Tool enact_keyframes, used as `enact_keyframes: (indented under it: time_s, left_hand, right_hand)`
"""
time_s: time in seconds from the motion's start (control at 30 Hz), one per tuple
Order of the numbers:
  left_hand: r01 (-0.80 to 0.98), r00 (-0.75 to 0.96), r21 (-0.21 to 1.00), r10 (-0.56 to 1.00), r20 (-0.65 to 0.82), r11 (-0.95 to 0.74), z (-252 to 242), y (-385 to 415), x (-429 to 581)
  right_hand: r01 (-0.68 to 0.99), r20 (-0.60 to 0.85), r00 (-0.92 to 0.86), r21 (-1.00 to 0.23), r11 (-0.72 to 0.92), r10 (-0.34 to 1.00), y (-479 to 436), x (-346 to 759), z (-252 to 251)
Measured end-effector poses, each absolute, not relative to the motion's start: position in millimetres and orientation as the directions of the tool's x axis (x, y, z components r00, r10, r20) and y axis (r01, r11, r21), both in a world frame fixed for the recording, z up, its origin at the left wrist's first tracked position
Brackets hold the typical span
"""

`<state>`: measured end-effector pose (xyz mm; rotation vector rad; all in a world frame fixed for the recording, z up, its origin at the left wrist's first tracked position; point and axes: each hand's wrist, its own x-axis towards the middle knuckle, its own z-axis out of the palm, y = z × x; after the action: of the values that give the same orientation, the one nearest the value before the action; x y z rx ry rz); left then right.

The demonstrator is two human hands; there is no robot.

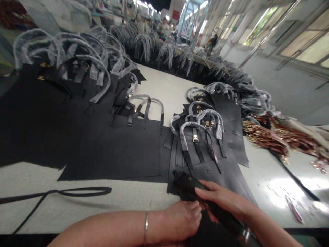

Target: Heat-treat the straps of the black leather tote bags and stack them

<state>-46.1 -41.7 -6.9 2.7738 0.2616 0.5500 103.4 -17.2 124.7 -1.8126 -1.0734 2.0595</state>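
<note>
My right hand (218, 197) is closed on a folded black leather piece (189, 185), with the thumb on top and the fingers beneath. Beside it, my left hand (182, 219) has its fingers curled against the same black leather; the fingertips are partly hidden. The dark piece runs down toward the lower right, where a shiny silver part (246, 235) shows. Just beyond my hands lies a stack of black leather bag panels (226, 171). Their handles (183, 137) are wrapped in clear plastic, and gold buckles (195, 138) sit on the straps.
More black bag panels (123, 147) cover the table's left side. A loose black strap (84, 190) lies at the front left. To the right are a pile of brown straps (269, 137) with gold hardware and a small pinkish tool (294, 209). Wrapped handles (144, 46) line the back.
</note>
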Motion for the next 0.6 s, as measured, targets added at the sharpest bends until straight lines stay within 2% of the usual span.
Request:
enact_keyframes:
  time_s: [0.1,0.23,0.33,0.4,0.5,0.53,0.6]
  left_hand:
    - [0.101,0.904,0.328,0.224,0.364,-0.939,-7.7,-42.3,-44.2]
    - [0.092,0.918,0.388,0.229,0.324,-0.917,-5.3,-41.9,-47.8]
    - [0.014,0.933,0.454,0.175,0.314,-0.891,1.8,-27.6,-60.6]
    - [0.062,0.912,0.505,0.254,0.321,-0.861,7.3,-6.2,-72.5]
    - [0.318,0.792,0.550,0.535,0.293,-0.772,13.3,37.7,-88.4]
    - [0.364,0.768,0.550,0.576,0.279,-0.752,14.6,52.5,-92.0]
    - [0.353,0.795,0.547,0.551,0.252,-0.759,16.8,78.2,-96.2]
  right_hand:
    - [0.295,-0.743,-0.222,-0.668,-0.683,0.631,-9.2,92.8,117.7]
    - [0.357,-0.560,-0.095,-0.791,-0.497,0.823,4.7,82.3,118.8]
    - [0.351,-0.482,-0.030,-0.825,-0.443,0.876,-1.9,95.8,126.7]
    - [0.339,-0.481,0.006,-0.824,-0.454,0.877,-15.8,109.6,127.2]
    - [0.291,-0.518,0.064,-0.808,-0.512,0.853,-41.9,123.2,115.4]
    - [0.275,-0.526,0.072,-0.806,-0.524,0.847,-49.8,124.7,109.2]
    - [0.254,-0.531,0.060,-0.811,-0.527,0.845,-61.8,124.3,96.9]
